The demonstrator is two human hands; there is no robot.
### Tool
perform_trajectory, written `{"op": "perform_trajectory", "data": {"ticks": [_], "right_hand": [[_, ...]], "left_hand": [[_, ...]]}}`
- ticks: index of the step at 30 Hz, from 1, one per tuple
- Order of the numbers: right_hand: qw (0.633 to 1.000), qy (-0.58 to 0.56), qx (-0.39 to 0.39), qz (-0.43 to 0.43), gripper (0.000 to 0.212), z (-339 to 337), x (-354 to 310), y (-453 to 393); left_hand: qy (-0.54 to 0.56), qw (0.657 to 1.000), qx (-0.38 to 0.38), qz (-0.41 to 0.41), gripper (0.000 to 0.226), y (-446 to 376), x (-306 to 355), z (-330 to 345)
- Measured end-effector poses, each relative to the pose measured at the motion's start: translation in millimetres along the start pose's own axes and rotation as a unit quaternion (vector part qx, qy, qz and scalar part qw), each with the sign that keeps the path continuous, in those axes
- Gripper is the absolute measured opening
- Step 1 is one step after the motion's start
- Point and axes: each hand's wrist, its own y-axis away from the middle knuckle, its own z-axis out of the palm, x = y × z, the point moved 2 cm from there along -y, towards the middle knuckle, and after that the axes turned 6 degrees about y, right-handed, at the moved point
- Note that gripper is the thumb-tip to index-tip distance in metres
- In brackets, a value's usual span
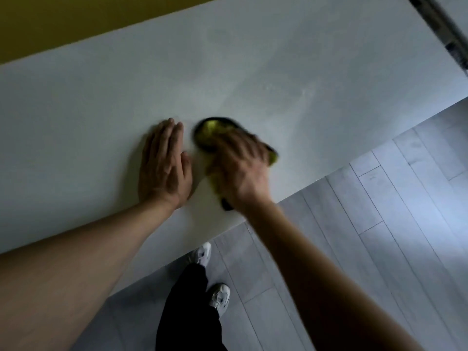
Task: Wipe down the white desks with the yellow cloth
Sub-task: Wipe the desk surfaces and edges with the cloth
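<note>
A white desk point(101, 110) fills the upper part of the head view, tilted across the frame. My right hand point(240, 165) presses a yellow cloth point(209, 131) with a dark edge onto the desk near its front edge. The hand and cloth are blurred, and most of the cloth is hidden under the hand. My left hand point(164, 163) lies flat on the desk just left of the cloth, fingers straight and together, holding nothing. Faint streaks mark the desk surface point(273, 79) to the right of the cloth.
A yellow wall point(63, 19) borders the desk's far edge. A dark gap point(440, 29) with cables runs past the desk's right end. Below the desk lies grey plank floor point(379, 224), where my legs in black trousers and white shoes point(220, 297) stand.
</note>
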Motion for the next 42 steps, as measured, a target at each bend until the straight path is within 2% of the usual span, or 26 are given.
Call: {"op": "perform_trajectory", "data": {"ticks": [3, 6, 9, 11, 13, 17, 19, 22, 24, 28, 30, 32, 35, 38, 42], "right_hand": [[0.995, 0.008, -0.04, -0.094, 0.052, 14, -32, -7], [0.995, -0.003, -0.03, -0.092, 0.053, 7, 0, -13], [0.998, -0.004, 0.024, 0.059, 0.047, -13, 69, -30], [0.985, 0.023, 0.032, 0.166, 0.049, -29, 122, -44], [0.972, 0.023, 0.023, 0.234, 0.057, -40, 156, -57], [0.951, 0.025, 0.041, 0.307, 0.056, -40, 145, -62], [0.963, 0.023, 0.038, 0.267, 0.051, -30, 103, -54], [0.997, -0.028, 0.019, 0.071, 0.051, -6, 15, -33], [0.999, -0.02, -0.01, -0.027, 0.049, 8, -24, -21], [0.997, -0.002, -0.03, -0.078, 0.052, 9, -6, -29], [1.0, -0.013, -0.001, -0.028, 0.054, 1, 25, -44], [0.997, -0.004, 0.017, 0.081, 0.053, -10, 70, -67], [0.971, 0.023, 0.012, 0.236, 0.057, -29, 142, -100], [0.961, 0.028, 0.024, 0.273, 0.057, -38, 171, -114], [0.963, 0.045, 0.01, 0.267, 0.055, -30, 127, -111]], "left_hand": [[0.01, 1.0, 0.007, -0.004, 0.057, -1, -2, 0], [0.012, 1.0, 0.014, 0.002, 0.058, 1, -2, 2], [-0.002, 1.0, 0.015, 0.01, 0.058, 2, -3, 2], [-0.006, 1.0, 0.014, 0.007, 0.058, 1, -2, 2], [-0.01, 1.0, 0.012, 0.001, 0.058, 0, -1, 2], [-0.018, 1.0, 0.014, 0.003, 0.059, 1, -1, 3], [-0.016, 1.0, 0.017, 0.002, 0.059, 1, -1, 4], [-0.012, 1.0, 0.019, 0.008, 0.058, 0, -3, 4], [-0.006, 1.0, 0.011, 0.004, 0.059, 0, -4, 4], [-0.004, 1.0, 0.011, 0.002, 0.057, 0, -3, 4], [-0.007, 1.0, 0.012, 0.006, 0.057, 0, -1, 2], [-0.009, 1.0, 0.008, 0.008, 0.059, 0, -1, 1], [-0.01, 1.0, 0.009, 0.007, 0.059, 0, -1, 1], [-0.012, 1.0, 0.014, 0.007, 0.059, -1, 0, 2], [-0.013, 1.0, 0.004, 0.003, 0.059, -2, 1, -1]]}}
